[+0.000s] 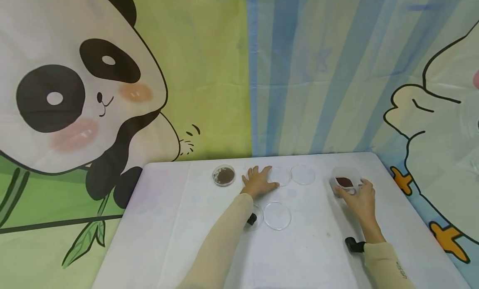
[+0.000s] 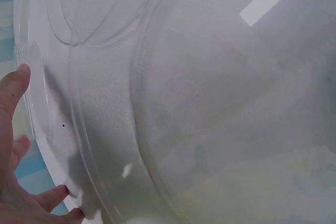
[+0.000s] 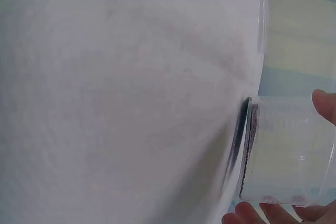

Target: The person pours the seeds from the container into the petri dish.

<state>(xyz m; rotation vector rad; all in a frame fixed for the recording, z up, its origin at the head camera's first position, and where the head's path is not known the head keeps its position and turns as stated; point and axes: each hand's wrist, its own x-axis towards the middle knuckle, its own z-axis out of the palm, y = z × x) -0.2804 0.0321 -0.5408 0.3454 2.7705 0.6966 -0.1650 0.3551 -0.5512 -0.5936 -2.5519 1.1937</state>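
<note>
The left hand [image 1: 258, 183] is lying spread-fingered at a clear dish [image 1: 282, 176], contact uncertain; the right hand [image 1: 360, 199], well apart, is gripping a plastic cup [image 3: 289, 150] at the table's [image 1: 318, 247] right side.

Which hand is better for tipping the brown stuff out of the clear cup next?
Probably the right hand: it grips the clear cup with the brown stuff inside. The left hand is away from the cup, fingers spread by a clear dish.

Panda print [image 1: 93, 87], left of frame; blue-striped backdrop [image 1: 318, 72], upper right; pale cartoon figure [image 1: 445, 151], right edge; white table [image 1: 310, 255], lower middle.
</note>
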